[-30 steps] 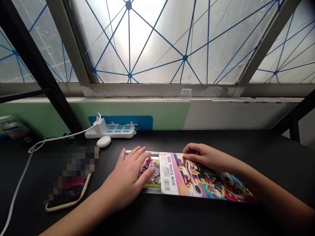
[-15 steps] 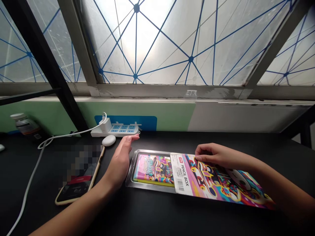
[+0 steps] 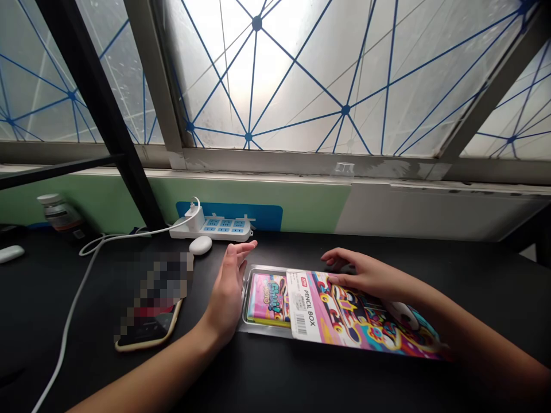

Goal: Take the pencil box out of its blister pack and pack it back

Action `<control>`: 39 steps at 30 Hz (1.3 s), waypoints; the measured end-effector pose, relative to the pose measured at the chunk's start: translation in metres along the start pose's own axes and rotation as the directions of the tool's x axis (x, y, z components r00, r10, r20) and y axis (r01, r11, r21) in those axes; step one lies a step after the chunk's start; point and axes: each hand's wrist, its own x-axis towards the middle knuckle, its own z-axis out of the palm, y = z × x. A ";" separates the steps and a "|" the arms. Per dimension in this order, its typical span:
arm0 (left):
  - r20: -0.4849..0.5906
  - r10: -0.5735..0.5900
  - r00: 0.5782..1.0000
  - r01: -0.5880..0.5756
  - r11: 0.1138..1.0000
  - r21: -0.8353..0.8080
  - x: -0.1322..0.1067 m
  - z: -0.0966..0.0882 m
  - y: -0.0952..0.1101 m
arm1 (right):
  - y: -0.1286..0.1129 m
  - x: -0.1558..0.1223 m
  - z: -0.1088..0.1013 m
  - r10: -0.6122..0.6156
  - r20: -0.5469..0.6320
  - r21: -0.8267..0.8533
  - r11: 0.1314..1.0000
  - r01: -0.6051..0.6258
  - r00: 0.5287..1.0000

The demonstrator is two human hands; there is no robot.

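A colourful cardboard sleeve [image 3: 353,312] printed PENCIL BOX lies flat on the black desk, partly around a clear plastic tray [image 3: 269,331]. The left part of a pink pencil box [image 3: 267,298] with a yellow lower edge shows inside the tray; the sleeve hides the rest. At the tray's left end stands my left hand [image 3: 230,287], palm side against it and fingers stretched out. My right hand [image 3: 359,272] rests over the sleeve's far edge. Its thumb lies on the printed top, with the other fingers apart from it beyond the edge.
Left of my left hand lies a phone [image 3: 152,321], partly blurred out, with a white rounded case [image 3: 200,245] behind it. A white power strip [image 3: 228,228] with a plugged-in cable [image 3: 73,304] sits by the wall. Further left are a bottle [image 3: 60,215] and a black post [image 3: 112,132].
The sleeve has slid left over the tray, so less of the pencil box shows. My right hand has moved left with it, its fingers now more stretched. The view has shifted slightly.
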 end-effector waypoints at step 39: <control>0.697 0.007 0.717 -0.675 0.260 0.691 -0.007 -0.013 0.014 | -0.043 -0.036 0.065 -0.653 -0.057 -0.679 0.580 0.450 0.756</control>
